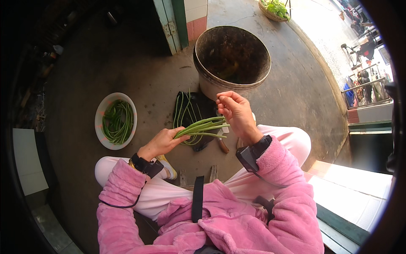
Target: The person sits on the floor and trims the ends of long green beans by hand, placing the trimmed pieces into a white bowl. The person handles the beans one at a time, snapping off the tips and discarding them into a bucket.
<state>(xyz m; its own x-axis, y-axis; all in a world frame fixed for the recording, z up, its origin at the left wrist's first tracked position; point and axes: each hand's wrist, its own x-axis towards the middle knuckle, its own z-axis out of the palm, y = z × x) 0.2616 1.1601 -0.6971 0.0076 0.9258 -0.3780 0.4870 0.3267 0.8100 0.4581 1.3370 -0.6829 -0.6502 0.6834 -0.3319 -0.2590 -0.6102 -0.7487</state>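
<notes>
My left hand is closed around a bunch of long green beans, whose ends point right. Just above those ends is my right hand, its thumb and fingertips pinched together; whatever they hold, if anything, is too small to make out. Beneath the bunch, more long beans lie loose on a black plastic bag on the floor. A knife with a brown handle lies beside the bag, its blade partly hidden. To the left, a pale oval basin holds coiled green beans.
A large, dirty bucket with dark scraps inside stands right behind the bag. A green door frame rises at the back. Leafy greens fill a basket at the far right. My knees and shoes flank the work area.
</notes>
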